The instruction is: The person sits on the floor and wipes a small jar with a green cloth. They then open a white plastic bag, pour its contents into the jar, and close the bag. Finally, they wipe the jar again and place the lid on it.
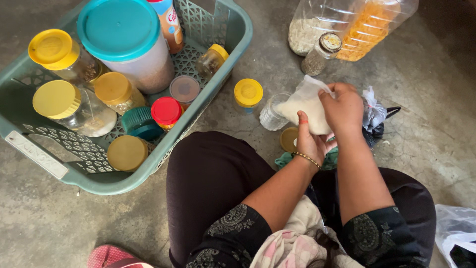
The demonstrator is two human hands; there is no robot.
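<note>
Two hands [327, 124] over concrete floor [421, 124]

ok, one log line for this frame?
left hand: under white bag | right hand: gripping bag top | open clear jar: beside bag | basket: jars inside

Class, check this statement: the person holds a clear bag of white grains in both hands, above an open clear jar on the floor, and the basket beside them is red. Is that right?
Not quite. The basket is grey-green, not red. The rest stands: both hands, left and right, hold the bag of white grains above the open clear jar on the floor, as the head view shows.
</note>
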